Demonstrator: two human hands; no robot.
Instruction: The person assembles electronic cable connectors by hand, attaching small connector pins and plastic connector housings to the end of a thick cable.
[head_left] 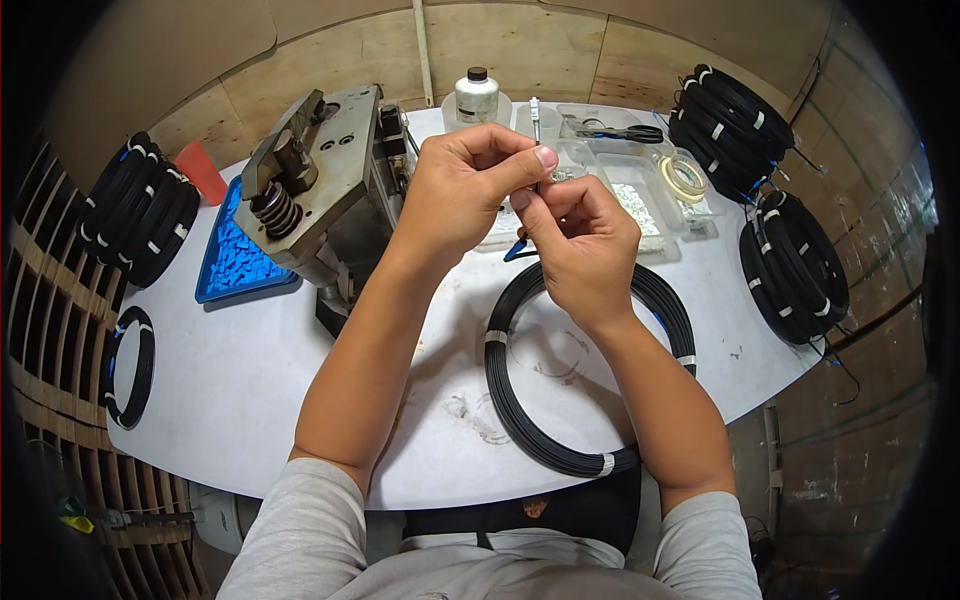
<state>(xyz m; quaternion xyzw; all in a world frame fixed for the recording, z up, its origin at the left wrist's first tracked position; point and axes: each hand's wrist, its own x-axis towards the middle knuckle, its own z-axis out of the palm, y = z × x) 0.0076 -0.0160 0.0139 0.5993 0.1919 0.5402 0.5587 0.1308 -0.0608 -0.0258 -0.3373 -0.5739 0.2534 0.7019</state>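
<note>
Head view, looking down on a white round table point(250, 380). Both hands raised together over the middle of it, fingertips meeting. Left hand point(455, 195) pinches something small between thumb and forefinger; right hand point(578, 245) closes in just under it, fingers curled around what looks like the thin end of a black cable. The piece in the pinch is too small to identify; a bit of blue shows just below the hands.

Black cable coil point(520, 400) lies flat on the table under the right forearm, bound at points with white tape; its free end appears to run up into the hands.

Around: grey metal press point(320, 190) with a spring, left of the hands; blue tray point(235, 255) of small blue parts beside it; clear plastic trays point(640, 200) behind the hands; roll of tape point(684, 178); scissors point(625, 132); small white bottle point(477, 95) at the far edge. Stacks of bound black coils point(735, 125) at the right rim and point(140, 205) at the left rim; one lone coil point(130, 365) at lower left.

Progress, as a judgement: end of this one coil is being worked by hand, not yet at the press. Cannot tell which stacks are finished and which are waiting
</note>
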